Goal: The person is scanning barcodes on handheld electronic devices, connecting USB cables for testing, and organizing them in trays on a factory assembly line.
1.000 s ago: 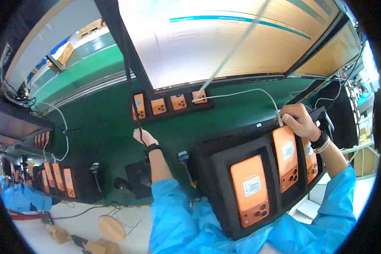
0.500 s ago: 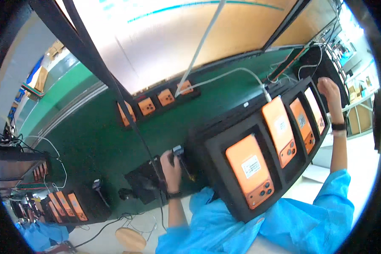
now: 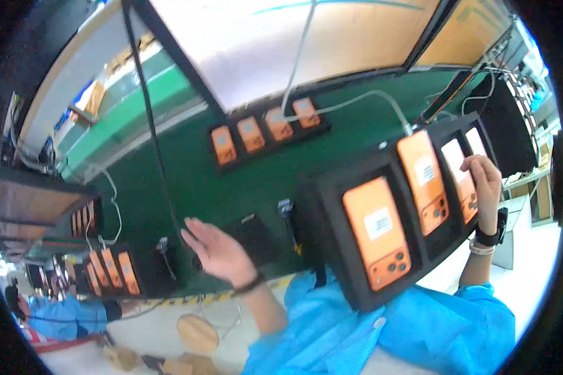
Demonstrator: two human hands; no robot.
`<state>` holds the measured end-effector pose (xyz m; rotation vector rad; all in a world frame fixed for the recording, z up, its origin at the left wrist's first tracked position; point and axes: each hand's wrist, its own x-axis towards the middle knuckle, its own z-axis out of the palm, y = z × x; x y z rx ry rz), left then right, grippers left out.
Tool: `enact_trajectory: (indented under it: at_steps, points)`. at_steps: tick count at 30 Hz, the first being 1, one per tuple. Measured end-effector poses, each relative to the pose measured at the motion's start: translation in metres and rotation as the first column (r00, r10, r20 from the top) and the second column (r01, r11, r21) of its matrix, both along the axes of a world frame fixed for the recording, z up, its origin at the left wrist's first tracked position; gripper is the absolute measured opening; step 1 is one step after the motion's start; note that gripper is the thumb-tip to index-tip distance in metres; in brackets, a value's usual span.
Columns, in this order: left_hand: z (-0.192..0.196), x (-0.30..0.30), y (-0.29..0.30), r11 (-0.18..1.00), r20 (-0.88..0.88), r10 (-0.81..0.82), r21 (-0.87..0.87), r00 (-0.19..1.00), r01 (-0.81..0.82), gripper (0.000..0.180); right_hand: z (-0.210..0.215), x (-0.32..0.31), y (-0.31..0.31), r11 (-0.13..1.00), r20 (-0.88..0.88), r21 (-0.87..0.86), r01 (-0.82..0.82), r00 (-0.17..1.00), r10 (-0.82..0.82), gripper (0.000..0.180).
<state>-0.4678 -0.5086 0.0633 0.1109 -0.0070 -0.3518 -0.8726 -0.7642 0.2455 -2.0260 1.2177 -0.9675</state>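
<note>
A black foam tray (image 3: 331, 219) lies tilted in front of me, with orange phones face down in its slots. The nearest phone (image 3: 376, 234) bears a white label. Beside it lies a second phone (image 3: 422, 181) with a white cable plugged into its top end. My right hand (image 3: 485, 181) is over a third phone (image 3: 458, 165), its fingers bent and pinched together; what they hold, if anything, is hidden. Left of the tray, my left hand (image 3: 219, 253) is raised with fingers stretched out. Its fingertips are close to a hanging black cable (image 3: 153, 125); whether they touch is unclear.
Another black tray (image 3: 231, 164) of orange phones stands farther back on the green table (image 3: 169, 156). A dark flat object (image 3: 250, 234) and a small cable plug (image 3: 286, 209) lie left of my tray. A person in blue (image 3: 69, 315) is at the far left.
My left hand has lifted off the dark item beside the tray and opened leftward. My right hand has come from the tray's far edge to over the third phone. The whole view has shifted.
</note>
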Motion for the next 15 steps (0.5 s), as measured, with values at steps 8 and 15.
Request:
enact_trajectory:
  at_steps: [8,15]
  points:
    - [0.037,0.044,-0.091,0.928,-0.189,0.214,-0.266,0.958,-0.260,0.037,-0.012,0.011,0.042,0.995,-0.019,0.074,0.072,0.997,-0.070,0.026]
    - [-0.051,-0.075,-0.106,0.565,-0.017,-0.590,0.705,0.807,0.428,0.006,-0.026,0.001,0.062,0.990,0.007,0.067,0.125,0.992,-0.126,0.023]
